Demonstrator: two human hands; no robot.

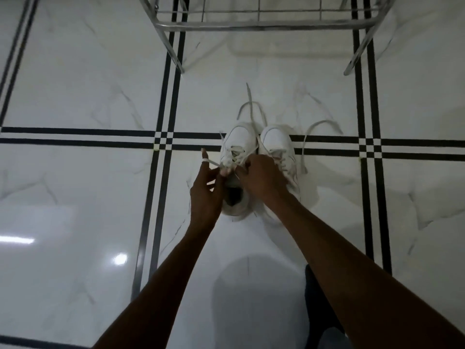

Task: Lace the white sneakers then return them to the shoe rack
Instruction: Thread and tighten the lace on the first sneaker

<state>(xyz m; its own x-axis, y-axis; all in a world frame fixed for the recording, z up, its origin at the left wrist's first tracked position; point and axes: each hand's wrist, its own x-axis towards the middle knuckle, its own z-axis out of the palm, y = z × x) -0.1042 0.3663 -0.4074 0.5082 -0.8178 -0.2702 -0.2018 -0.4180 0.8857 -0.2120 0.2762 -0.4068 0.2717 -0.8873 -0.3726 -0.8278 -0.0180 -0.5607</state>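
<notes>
Both white sneakers are sitting side by side on the tiled floor (75,96), just short of the shoe rack (259,26). The left hand (205,192) is pinching a lace end (214,162) taut, fingers half spread; the right hand (261,176) is curled closed over the left sneaker (239,147), steadying its eyelets for threading.

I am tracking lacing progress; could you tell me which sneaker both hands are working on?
The left sneaker; both hands pinch its lace, while the right sneaker lies untouched.
</notes>
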